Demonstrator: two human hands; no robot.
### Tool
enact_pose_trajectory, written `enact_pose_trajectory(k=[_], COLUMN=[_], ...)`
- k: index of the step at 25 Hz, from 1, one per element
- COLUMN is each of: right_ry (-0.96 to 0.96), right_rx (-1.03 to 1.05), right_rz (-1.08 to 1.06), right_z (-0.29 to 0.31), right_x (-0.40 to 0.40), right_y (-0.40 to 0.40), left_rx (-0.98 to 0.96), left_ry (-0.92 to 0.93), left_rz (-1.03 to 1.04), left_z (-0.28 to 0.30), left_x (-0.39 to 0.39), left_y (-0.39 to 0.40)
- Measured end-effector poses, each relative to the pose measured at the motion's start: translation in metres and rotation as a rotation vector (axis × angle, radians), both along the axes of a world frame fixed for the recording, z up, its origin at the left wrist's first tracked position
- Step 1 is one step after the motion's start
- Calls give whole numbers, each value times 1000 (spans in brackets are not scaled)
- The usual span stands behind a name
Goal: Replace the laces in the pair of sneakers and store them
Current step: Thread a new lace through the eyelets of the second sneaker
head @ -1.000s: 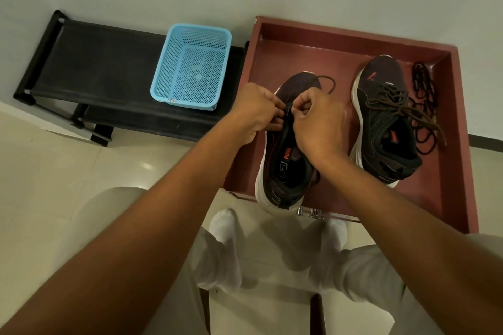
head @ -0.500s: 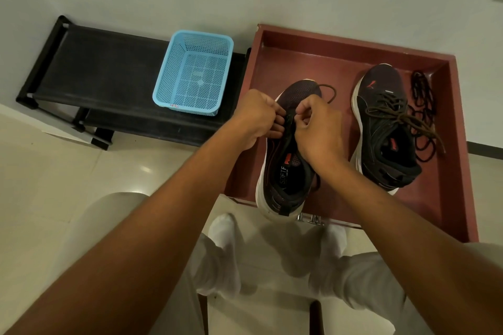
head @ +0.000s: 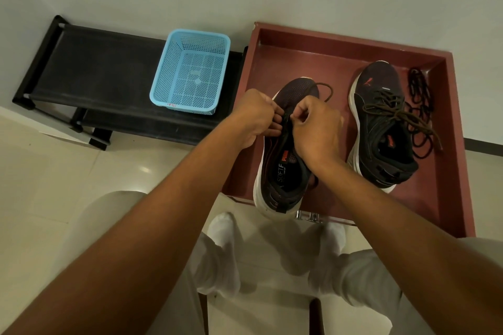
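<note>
Two dark sneakers sat in the red tray (head: 275, 43), and the work was on the near sneaker (head: 283, 177), whose heel hung just over the tray's front edge. The left hand (head: 254, 114) and the right hand (head: 317, 128) met over its eyelet area, both with fingers curled tight, pinching at the tongue edge; the brown lace (head: 325, 90) looped out past the toe, and I judged both hands held some part of it, though the pinch itself was hidden behind the knuckles. The far sneaker (head: 381, 122) lay well to the right, already threaded with a brown lace, its ends loose and untied. A heap of black laces (head: 420, 106) lay just beside it against the tray wall. By my reckoning, the lace would be limp and light, easy to lose from a weak grip, so it wanted taking close to its stiff tip for feeding through an eyelet. The shoe looked light, with a soft knit upper and a firmer white sole; the heel or sole would make the steadier hold. The insole read "SOFTF", the rest hidden, beside an orange brand mark that looked like "puma". A small red mark on the blue basket (head: 190, 73), which stood on the black rack (head: 103, 73), was too small to read.
</note>
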State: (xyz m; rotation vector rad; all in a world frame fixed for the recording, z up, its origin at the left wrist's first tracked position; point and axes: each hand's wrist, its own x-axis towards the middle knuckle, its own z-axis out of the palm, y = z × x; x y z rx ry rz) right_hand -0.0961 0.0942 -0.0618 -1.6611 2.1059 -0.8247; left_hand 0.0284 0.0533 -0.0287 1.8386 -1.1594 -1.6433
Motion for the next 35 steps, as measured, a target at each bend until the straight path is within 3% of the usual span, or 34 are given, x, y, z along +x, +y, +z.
enact_pose_trajectory(k=[6,19,29,35], right_ry=[109,-182,-121,-141], right_rx=[85,-6,4,2], right_rz=[77,-25,-80,-52], right_z=[9,-11,-13,-7], right_x=[-3,-4,1,-1], right_y=[-4,-1,-6,-5], left_rx=[-14,12,33,-87], left_ry=[-15,34,-1,-77], left_rz=[-27,-20,15,24], left_z=[0,8,0,-10], left_x=[0,0,-4,-3], left_y=[-1,0,-1,-7])
